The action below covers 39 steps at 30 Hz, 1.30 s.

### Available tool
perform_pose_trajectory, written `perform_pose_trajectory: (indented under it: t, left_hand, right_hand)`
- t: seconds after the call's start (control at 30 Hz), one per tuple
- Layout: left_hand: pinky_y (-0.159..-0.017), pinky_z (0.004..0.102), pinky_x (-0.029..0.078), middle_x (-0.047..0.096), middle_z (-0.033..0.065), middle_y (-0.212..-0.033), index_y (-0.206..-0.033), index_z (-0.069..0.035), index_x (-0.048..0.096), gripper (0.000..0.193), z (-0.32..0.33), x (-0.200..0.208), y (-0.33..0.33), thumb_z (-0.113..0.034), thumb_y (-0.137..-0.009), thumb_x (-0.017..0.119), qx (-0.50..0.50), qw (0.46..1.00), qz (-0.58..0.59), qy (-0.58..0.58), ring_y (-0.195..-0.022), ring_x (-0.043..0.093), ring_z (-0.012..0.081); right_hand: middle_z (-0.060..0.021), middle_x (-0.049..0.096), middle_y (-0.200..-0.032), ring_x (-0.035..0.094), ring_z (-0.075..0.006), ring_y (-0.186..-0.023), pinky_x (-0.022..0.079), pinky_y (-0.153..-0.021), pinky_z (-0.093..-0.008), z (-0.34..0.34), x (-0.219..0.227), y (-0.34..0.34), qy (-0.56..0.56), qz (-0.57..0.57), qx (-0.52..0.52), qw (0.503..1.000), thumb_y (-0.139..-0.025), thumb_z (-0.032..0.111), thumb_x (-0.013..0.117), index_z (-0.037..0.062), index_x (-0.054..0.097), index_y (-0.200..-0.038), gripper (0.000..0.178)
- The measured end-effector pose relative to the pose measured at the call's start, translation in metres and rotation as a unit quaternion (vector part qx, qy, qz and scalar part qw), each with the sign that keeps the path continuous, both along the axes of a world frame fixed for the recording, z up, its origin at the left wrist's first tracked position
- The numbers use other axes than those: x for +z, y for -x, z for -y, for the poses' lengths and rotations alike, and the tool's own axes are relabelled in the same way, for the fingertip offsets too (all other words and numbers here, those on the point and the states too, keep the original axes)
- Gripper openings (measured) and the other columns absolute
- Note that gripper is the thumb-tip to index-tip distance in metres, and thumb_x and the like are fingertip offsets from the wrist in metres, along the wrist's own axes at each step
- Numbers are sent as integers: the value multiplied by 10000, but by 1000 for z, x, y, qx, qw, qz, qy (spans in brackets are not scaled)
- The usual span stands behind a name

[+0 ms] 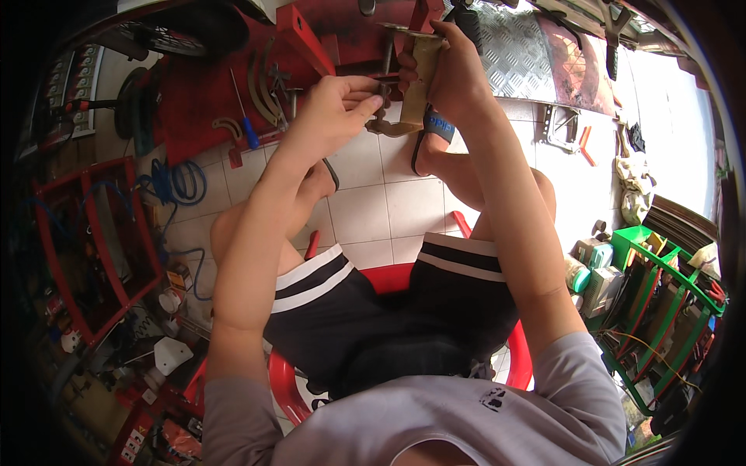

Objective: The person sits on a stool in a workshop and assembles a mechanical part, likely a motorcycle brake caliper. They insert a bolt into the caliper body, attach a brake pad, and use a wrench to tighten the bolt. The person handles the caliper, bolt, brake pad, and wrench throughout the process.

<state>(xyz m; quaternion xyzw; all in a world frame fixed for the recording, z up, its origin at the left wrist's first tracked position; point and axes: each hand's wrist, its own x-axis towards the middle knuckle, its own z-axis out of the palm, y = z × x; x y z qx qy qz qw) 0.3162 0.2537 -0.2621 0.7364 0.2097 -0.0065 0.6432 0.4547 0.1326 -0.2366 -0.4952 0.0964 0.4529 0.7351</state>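
Floor: pale square tiles [357,213]
Left: red metal rack [99,237]
Right: green shelving rack [633,236]
Seat: red chair [388,277]
Light: brightest at right

Fisheye head cam looks dn at hands [336,113].

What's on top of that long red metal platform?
The long red metal platform has a blue-handled screwdriver and curved, brass-coloured strips showing. Anything behind the left hand or right hand can't be seen.
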Motion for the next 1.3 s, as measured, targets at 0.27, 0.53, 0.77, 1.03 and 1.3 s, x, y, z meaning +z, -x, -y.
perform_pose_trajectory:
  t: [0.27, 0.53, 0.77, 1.03, 1.3]
  left_hand:
    - [-652, 283, 522, 704, 136, -761, -955, 32, 699, 260, 7, 1, -4, -202, -841, 701, 36, 981, 43, -185, -695, 682, 181]
    - [-553, 342, 494, 673, 152, -656, -871, 31, 708, 285, 17, 20, -4, -246, -808, 723, 26, 982, 20, -186, -554, 652, 227]
    - [-585, 333, 481, 688, 155, -720, -958, 37, 704, 284, 21, 2, -8, -231, -882, 652, 9, 977, 21, -211, -604, 613, 158]
    - [-566, 319, 458, 633, 103, -673, -951, 54, 668, 334, 16, 1, -6, -270, -935, 591, 26, 988, -36, -145, -609, 583, 130]
    - [-531, 256, 371, 512, -16, -609, -846, -8, 646, 374, -1, 12, -4, -353, -959, 556, 42, 995, -71, -56, -577, 454, 65]
  right_hand:
    - [-90, 630, -800, 591, -194, -690, 485, -671, -324, -2, -5, 6, 23, 63, 42, 997, -936, 344, 463, 70, 584, -971, 301]
    - [-101, 653, -837, 601, -189, -677, 489, -647, -319, -5, 13, 19, 39, 49, -16, 998, -917, 345, 477, 71, 590, -973, 301]
    - [-111, 630, -875, 614, -217, -749, 475, -648, -354, 2, -15, 2, 20, 42, 39, 998, -919, 346, 489, 56, 572, -957, 304]
    - [-102, 649, -872, 621, -184, -731, 499, -636, -317, -5, -3, 12, 45, 73, 46, 995, -937, 349, 474, 0, 578, -1005, 370]
    - [-143, 638, -997, 640, -259, -857, 520, -768, -384, 0, -9, 6, -36, 42, 157, 986, -956, 358, 456, -24, 556, -1142, 436]
